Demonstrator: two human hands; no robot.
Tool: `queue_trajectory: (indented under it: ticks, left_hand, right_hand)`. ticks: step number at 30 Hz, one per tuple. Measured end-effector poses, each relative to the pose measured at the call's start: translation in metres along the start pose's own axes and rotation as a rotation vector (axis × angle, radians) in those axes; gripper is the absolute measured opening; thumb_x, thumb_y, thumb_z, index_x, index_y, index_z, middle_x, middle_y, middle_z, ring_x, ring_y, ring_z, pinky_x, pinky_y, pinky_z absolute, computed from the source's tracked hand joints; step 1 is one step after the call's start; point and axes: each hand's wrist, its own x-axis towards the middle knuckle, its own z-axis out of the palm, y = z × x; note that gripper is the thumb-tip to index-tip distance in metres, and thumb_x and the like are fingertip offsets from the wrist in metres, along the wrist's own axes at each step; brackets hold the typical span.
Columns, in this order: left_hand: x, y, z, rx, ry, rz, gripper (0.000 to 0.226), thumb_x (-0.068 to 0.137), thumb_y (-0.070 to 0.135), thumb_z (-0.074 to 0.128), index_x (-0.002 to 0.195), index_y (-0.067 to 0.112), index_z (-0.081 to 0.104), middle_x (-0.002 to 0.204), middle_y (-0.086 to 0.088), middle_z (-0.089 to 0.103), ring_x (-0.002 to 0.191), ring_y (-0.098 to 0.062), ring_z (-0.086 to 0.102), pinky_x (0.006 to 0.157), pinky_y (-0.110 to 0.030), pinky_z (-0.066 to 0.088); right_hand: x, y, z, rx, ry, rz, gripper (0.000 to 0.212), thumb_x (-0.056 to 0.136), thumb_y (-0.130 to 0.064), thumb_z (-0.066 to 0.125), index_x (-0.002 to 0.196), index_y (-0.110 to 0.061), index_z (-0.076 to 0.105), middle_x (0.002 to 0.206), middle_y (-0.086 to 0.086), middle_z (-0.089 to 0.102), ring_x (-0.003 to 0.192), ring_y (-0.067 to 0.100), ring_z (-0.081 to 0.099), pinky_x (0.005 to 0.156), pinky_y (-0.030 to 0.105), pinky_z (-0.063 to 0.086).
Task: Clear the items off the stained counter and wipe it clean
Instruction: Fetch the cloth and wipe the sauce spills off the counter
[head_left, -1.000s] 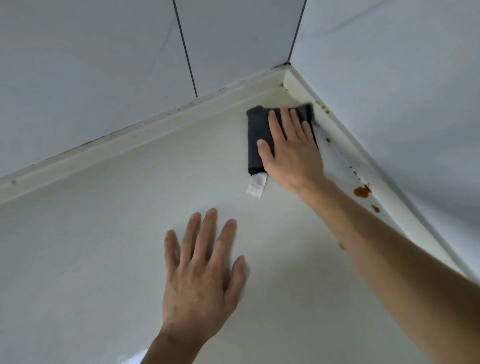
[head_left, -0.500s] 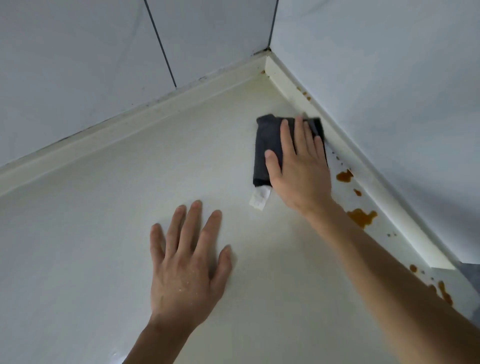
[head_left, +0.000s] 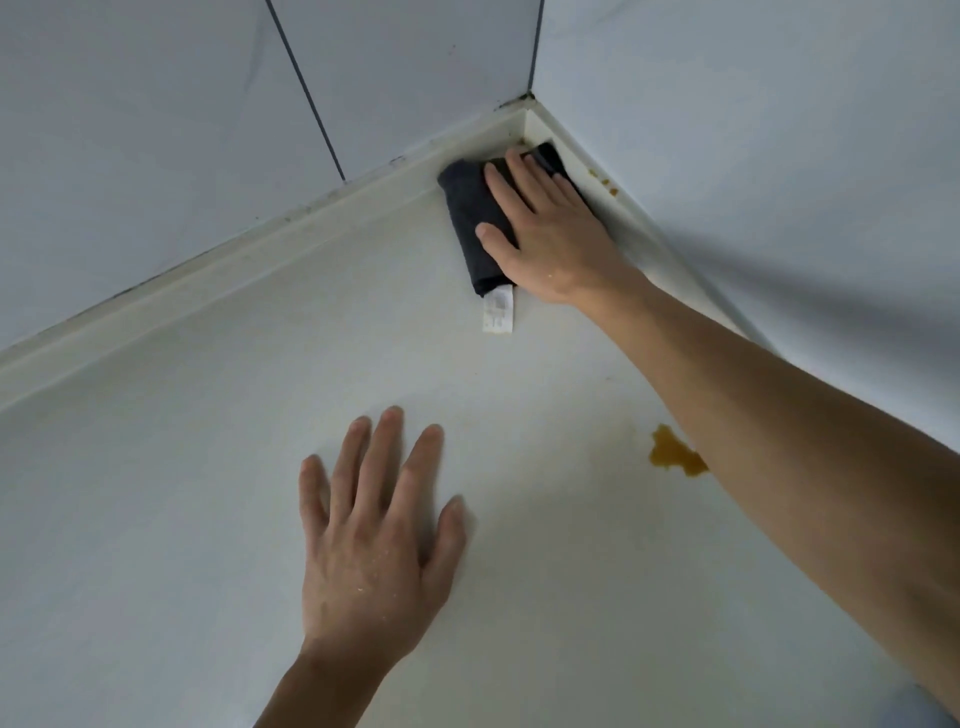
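A folded dark grey cloth (head_left: 470, 218) with a white label (head_left: 497, 310) lies in the far corner of the off-white counter (head_left: 208, 467). My right hand (head_left: 550, 234) presses flat on the cloth with straight fingers, its fingertips near the corner. My left hand (head_left: 374, 535) rests flat on the bare counter, fingers spread. An orange-brown stain (head_left: 672, 454) shows beside my right forearm, which hides part of it. Small brown spots (head_left: 605, 186) dot the raised ledge along the right wall.
Grey tiled walls (head_left: 208, 130) meet at the corner, and a raised cream ledge (head_left: 260, 244) runs along both. A faint yellowish smear (head_left: 608, 441) lies left of the stain. No other objects stand on the counter.
My right hand has pushed the cloth from along the right ledge up into the far corner. The left hand has stayed flat on the counter.
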Motion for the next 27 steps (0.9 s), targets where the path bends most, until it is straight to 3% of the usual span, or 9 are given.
queue_trajectory:
  ticks: [11,19,27]
  left_hand:
    - [0.0,0.004,-0.004,-0.011,-0.006,-0.014,0.065,0.098,0.055,0.042,0.156,0.025,0.046,0.168,-0.007,0.032,0.158,-0.033,0.024,0.123,-0.065,0.018]
    - [0.0,0.003,-0.002,-0.004,-0.019,-0.012,0.064,0.101,0.058,0.036,0.157,0.028,0.04,0.169,-0.006,0.029,0.159,-0.031,0.019,0.126,-0.062,0.013]
    - [-0.001,0.001,-0.001,-0.017,-0.031,-0.014,0.064,0.102,0.061,0.031,0.159,0.033,0.033,0.171,-0.003,0.023,0.161,-0.027,0.012,0.127,-0.062,0.01]
  right_hand:
    - [-0.177,0.002,0.011,-0.018,0.031,0.318,0.071,0.104,-0.054,0.024,0.166,-0.022,0.009,0.173,0.013,0.005,0.161,0.027,0.005,0.129,0.045,0.006]
    - [-0.115,-0.006,0.01,0.007,0.059,0.322,0.071,0.105,-0.052,0.027,0.166,-0.02,0.011,0.174,0.013,0.002,0.161,0.025,0.005,0.13,0.044,0.007]
    - [-0.227,-0.004,0.021,-0.011,0.047,0.295,0.071,0.103,-0.053,0.027,0.166,-0.023,0.015,0.174,0.01,0.008,0.161,0.024,0.006,0.13,0.044,0.007]
